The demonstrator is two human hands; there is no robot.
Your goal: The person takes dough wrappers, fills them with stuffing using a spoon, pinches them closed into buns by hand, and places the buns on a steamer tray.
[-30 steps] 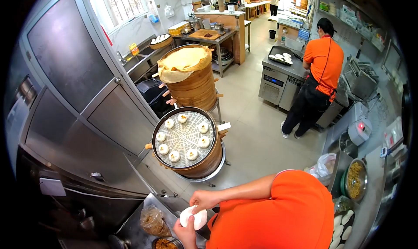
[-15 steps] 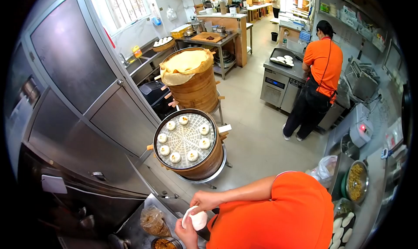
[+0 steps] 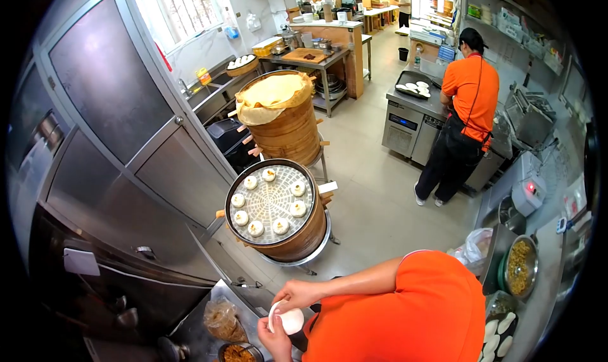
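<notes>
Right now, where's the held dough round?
The dough round is bottom centre in the head view, held by left hand and right hand, right of and above the orange filling.

The window (image 3: 180, 17) glares, edges bow, and lower left seems murky.

Buns (image 3: 298, 209) on the near steamer (image 3: 305, 240)
Far steamer (image 3: 283, 135) at its twelve o'clock, dough (image 3: 291, 322) at six, co-worker (image 3: 471, 99) at two.

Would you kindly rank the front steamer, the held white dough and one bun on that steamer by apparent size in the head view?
1. Front steamer, largest
2. White dough
3. Bun, smallest
</notes>
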